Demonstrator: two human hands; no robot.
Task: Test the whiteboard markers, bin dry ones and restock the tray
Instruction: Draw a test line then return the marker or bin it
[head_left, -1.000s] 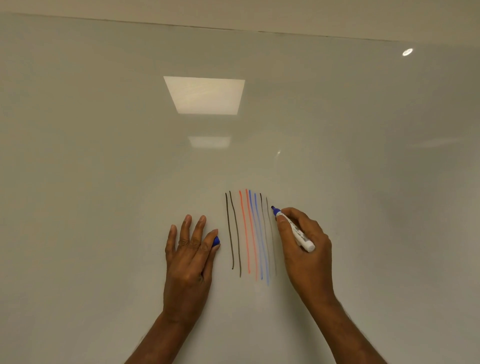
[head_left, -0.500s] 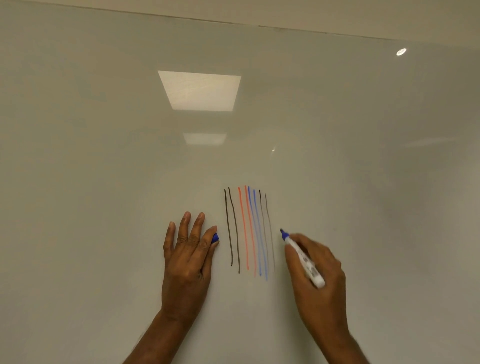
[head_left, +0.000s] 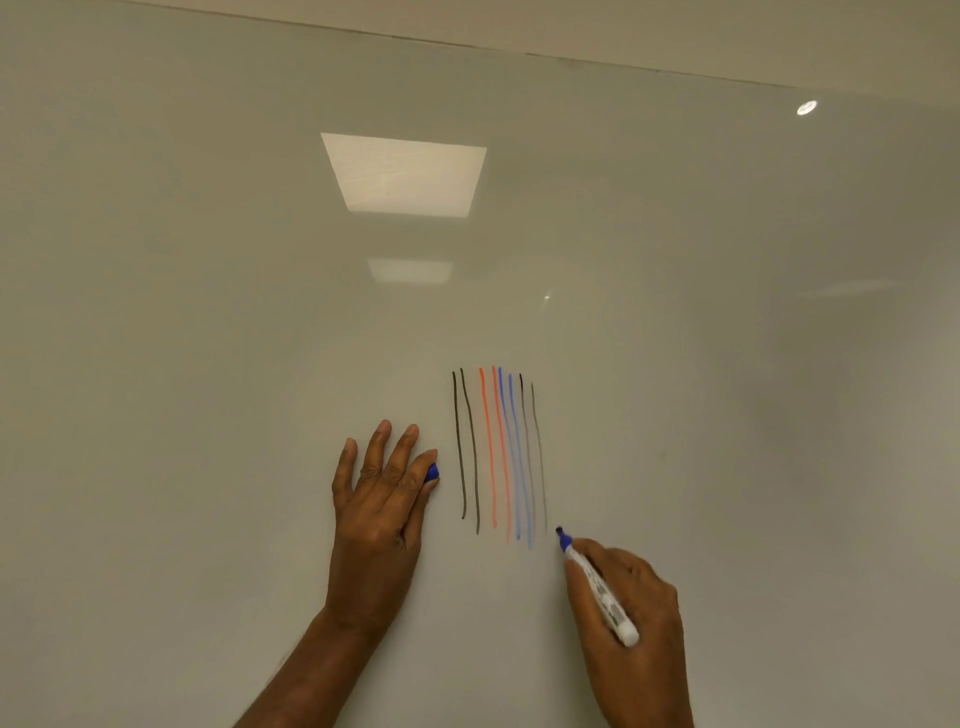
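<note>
The blue marker (head_left: 597, 587) is low on the whiteboard (head_left: 208, 312), tip pointing up-left just right of the test strokes (head_left: 498, 452), right hand (head_left: 634, 623) wrapped round the barrel. The blue cap (head_left: 432, 473) sits across the strokes, pinched thumb-side by the flat, spread left hand (head_left: 379, 499), so recapping probably means going left

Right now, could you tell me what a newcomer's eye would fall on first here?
The eight vertical lines in the middle of the whiteboard: black, red, blue and a fainter dark pair. Just below and right of them, the right hand grips a blue marker. To their left, the left hand lies flat, a blue cap pinched at its forefinger.
</note>
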